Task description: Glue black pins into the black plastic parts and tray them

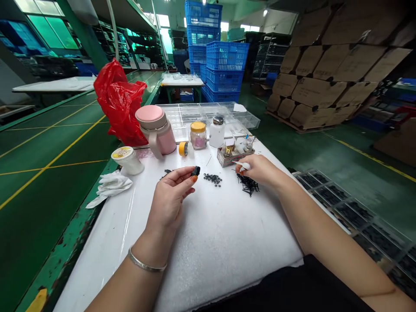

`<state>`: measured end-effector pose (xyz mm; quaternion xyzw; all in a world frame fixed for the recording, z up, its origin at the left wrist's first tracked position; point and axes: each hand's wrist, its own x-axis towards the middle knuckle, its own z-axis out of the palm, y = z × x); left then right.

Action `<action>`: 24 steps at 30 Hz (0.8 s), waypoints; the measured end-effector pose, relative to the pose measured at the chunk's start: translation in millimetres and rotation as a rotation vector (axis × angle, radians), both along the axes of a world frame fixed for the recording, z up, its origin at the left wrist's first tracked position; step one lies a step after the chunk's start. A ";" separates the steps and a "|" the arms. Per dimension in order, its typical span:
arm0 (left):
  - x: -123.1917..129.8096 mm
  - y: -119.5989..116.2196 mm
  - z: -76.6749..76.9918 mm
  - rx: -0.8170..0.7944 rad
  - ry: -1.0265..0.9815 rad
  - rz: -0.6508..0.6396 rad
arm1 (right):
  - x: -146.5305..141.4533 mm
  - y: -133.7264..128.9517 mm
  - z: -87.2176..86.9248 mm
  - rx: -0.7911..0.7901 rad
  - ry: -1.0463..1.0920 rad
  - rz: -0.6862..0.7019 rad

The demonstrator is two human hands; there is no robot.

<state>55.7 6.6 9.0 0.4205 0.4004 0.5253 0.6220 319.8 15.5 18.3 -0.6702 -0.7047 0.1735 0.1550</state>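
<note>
My left hand (pixel 172 193) pinches a small black part (pixel 196 171) above the white table. In my right hand (pixel 260 170) is a small white dropper bottle (pixel 246 166), its thin tip pointing left. Just below that hand lies a pile of thin black pins (pixel 249 184). Between my hands, small black round pieces (pixel 213 178) are scattered on the foam sheet (pixel 221 242). A small box (pixel 224 161) with little bottles stands behind the right hand.
Behind the hands stand a pink mug (pixel 165 136), a yellow-lidded jar (pixel 198 138), a white bottle (pixel 216 134) and yellow tape (pixel 183 149). A white tub (pixel 128 162), cloth (pixel 112 187) and red bag (pixel 118 104) are left. Trays of black parts (pixel 334 195) lie right.
</note>
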 end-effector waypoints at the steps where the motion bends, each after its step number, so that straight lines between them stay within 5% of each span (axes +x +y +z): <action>1: 0.2 0.0 -0.2 0.000 -0.002 0.000 | -0.4 1.9 -3.1 -0.008 -0.028 0.002; 24: -0.9 -1.7 -3.0 -0.128 -0.129 -0.165 | 7.9 11.1 -18.0 -0.095 -0.113 0.080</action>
